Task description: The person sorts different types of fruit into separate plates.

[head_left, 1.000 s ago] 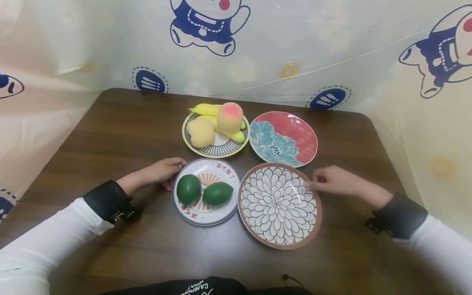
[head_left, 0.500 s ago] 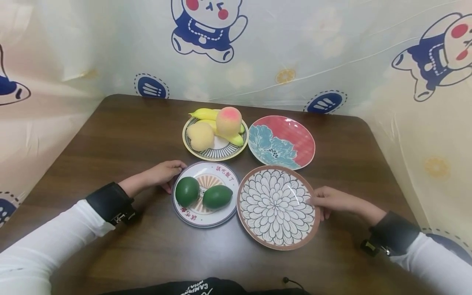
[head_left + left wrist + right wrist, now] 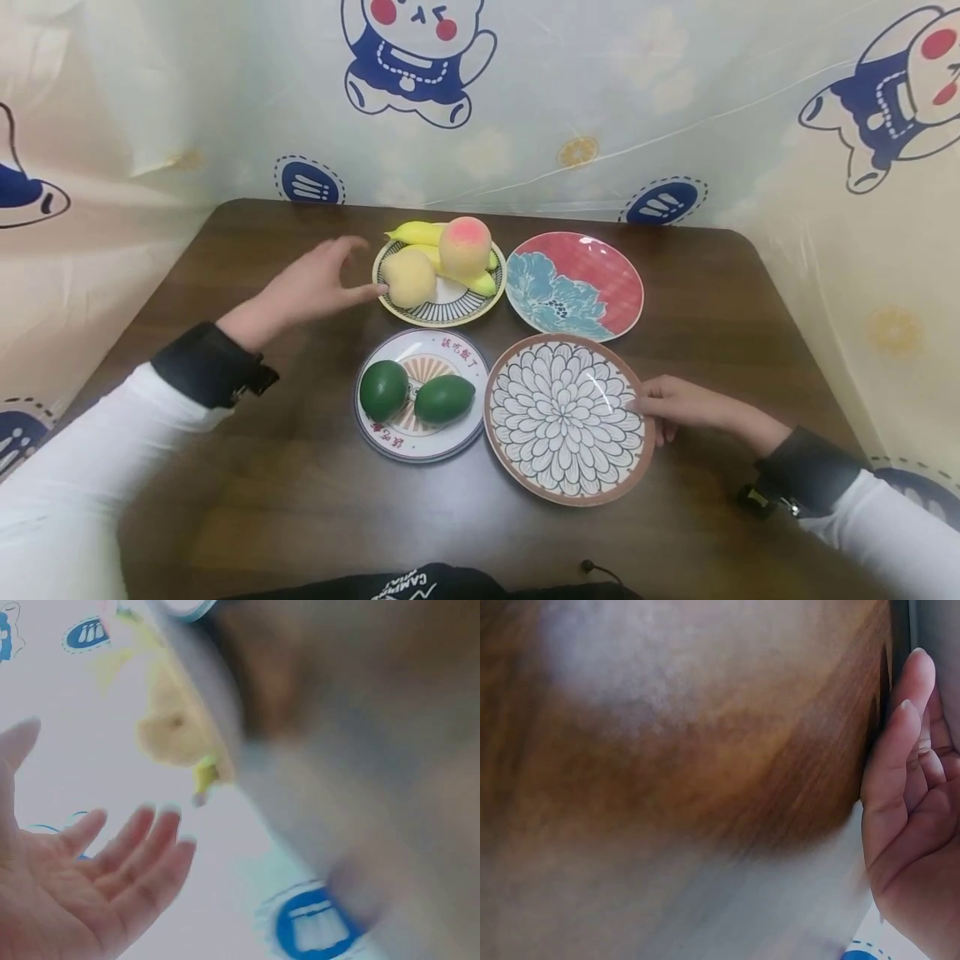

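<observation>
- Brown, wood-grained worktop (image 3: pixel 255 475) carries everything; toward its far edge sit the striped plate (image 3: pixel 447 315) and the red plate (image 3: pixel 618 279).
- On the striped plate lie the pale peach (image 3: pixel 408 281), the pink-topped peach (image 3: pixel 465 247) and bananas (image 3: pixel 415 232), close together; we judge the raised rim helps stop them rolling.
- Nearer the left edge, the left hand (image 3: pixel 300 287) has thumb and fingers apart, gripping nothing. Its thumb tip reaches the pale peach's side, though we cannot tell whether they touch.
- Toward the near edge, the white plate (image 3: pixel 454 360) holds two green fruits (image 3: pixel 444 399), just beside the flower plate (image 3: pixel 566 417).
- On the side facing the worktop's right edge, the right hand (image 3: pixel 693 406) pinches the flower plate's rim, thumb on top; we read that as a steadying hold.
- Left wrist view alone gives us the spread palm; the right wrist view adds bent fingers, but no flower pattern.
</observation>
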The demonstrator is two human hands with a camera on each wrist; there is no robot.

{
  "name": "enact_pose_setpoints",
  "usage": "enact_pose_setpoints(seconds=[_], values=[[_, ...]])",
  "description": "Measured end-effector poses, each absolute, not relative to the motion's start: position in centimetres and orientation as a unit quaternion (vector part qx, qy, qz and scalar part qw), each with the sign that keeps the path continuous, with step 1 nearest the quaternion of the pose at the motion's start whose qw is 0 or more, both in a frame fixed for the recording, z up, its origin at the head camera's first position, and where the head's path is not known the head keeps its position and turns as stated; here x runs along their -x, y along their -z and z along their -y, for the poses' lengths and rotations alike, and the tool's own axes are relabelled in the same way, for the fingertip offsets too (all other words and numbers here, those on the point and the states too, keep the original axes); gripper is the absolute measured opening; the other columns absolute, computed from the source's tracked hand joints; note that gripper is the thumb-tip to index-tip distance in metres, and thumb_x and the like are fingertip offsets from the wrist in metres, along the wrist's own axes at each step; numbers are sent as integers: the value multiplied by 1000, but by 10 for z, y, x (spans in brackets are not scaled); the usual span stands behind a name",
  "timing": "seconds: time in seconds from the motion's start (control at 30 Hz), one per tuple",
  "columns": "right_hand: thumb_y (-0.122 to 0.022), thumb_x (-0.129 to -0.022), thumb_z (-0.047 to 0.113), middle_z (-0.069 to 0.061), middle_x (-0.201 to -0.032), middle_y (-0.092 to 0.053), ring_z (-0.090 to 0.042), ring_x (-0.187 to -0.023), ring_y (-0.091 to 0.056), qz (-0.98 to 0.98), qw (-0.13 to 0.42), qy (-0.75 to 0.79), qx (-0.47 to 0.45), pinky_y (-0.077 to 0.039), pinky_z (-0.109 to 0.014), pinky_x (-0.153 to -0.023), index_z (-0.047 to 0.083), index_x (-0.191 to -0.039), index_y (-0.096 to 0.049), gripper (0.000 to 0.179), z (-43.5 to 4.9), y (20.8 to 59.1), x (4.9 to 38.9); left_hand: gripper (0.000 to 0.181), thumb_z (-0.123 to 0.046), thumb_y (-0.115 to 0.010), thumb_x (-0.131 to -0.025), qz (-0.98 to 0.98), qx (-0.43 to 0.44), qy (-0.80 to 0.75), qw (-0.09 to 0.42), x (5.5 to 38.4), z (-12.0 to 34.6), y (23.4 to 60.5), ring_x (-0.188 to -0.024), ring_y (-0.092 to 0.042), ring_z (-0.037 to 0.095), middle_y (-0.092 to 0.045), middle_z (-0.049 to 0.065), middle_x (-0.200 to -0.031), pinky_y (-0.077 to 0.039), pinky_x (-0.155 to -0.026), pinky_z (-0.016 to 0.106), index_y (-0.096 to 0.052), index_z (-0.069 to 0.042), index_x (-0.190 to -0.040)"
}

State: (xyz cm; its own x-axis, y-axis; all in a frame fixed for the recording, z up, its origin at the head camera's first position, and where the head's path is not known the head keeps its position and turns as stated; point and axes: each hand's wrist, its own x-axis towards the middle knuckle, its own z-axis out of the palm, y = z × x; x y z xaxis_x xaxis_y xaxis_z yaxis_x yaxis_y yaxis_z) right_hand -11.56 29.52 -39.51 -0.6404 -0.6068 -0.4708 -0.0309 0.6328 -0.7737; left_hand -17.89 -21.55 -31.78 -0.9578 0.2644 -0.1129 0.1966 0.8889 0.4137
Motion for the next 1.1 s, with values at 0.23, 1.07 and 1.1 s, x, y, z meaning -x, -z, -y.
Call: enact_pose_setpoints(seconds=[0.23,1.07,1.1], values=[[-52,-105,22,3,-67,-66,-6,-59,-60,-823,373,384,190,-53,-24,-55,-4,-98,-67,31,-295,397,115,98,-41,-84,-80,-972,-193,-117,67,206,173,318,-134,-47,44,-42,27,-153,-50,-106,61,-34,-3,-156],[-55,-104,22,-4,-70,-70,-8,-58,-61,-825,370,387,179,-52,-24,-54,-3,-98,-68,29,-297,399,116,81,-21,-83,-75,-977,-204,-68,13,207,154,331,-117,-49,43,-50,27,-137,-57,-93,58,-45,0,-143],[-55,-104,21,-5,-69,-70,-8,-57,-61,-827,367,387,178,-53,-24,-54,-3,-98,-68,28,-298,398,117,82,-21,-83,-75,-974,-209,-86,7,205,154,324,-118,-49,42,-49,27,-138,-57,-92,58,-45,-1,-144]])
